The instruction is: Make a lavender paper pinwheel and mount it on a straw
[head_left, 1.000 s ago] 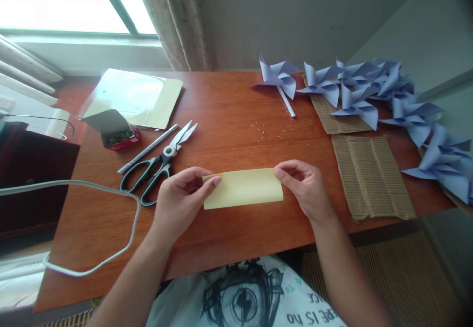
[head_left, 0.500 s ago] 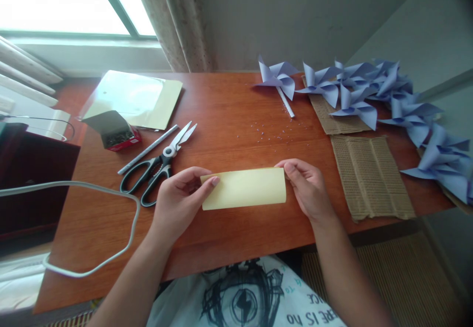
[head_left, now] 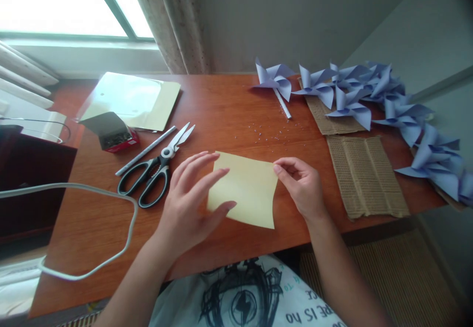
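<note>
The yellow paper square (head_left: 246, 189), folded in half a moment ago, now lies opened on the desk (head_left: 229, 105). The left hand (head_left: 188, 204) rests on it with fingers spread flat, gripping nothing; the right hand (head_left: 301, 184) seemingly pinches its right edge.

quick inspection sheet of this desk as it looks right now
surface: wooden table, tiny specks near the middle
job's things: yellow paper lying open and flat
clutter: scissors, pen, staple box, paper stack, cardboard pieces, purple pinwheels
hands: left hand flat on the paper's left edge; right hand pinching its right edge
cables: white cable looping over the left side
surroundings: window, curtain, grey wall
</note>
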The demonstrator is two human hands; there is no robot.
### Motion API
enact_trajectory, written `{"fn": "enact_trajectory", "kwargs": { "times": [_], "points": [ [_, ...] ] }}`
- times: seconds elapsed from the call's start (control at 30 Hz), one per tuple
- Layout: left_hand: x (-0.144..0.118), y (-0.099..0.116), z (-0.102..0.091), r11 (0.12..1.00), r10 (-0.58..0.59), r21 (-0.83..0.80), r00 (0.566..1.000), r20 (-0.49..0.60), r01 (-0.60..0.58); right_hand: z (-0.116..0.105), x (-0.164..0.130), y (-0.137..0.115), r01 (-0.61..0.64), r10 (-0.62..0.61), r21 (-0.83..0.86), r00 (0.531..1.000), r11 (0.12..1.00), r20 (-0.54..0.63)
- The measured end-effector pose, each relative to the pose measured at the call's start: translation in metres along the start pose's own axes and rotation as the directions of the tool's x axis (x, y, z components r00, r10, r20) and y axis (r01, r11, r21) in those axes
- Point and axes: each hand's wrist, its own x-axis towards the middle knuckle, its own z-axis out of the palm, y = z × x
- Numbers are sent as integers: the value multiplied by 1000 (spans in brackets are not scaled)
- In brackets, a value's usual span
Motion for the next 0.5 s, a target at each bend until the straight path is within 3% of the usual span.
{"fn": "enact_trajectory", "kwargs": {
  "times": [0.1, 0.2, 0.3, 0.5],
  "points": [
    [-5, 7, -1, 976, 137, 137, 969, 203, -167, 1, 0, 1, 6, -6, -34, 1000, 999, -7],
    [-16, 17, 6, 957, 121, 197, 913, 391, -211, 2, -1, 0, 6, -7, -67, 1000, 998, -22],
    [-30, 30, 17, 943, 74, 254, 878, 473, -216, 4, -3, -1, 9, -13, -95, 999, 995, -45],
    [-55, 46, 33, 912, 95, 268, 795, 599, -311, 4, -6, 1, 63, -87, -280, 994, 958, -73]
  ]
}}
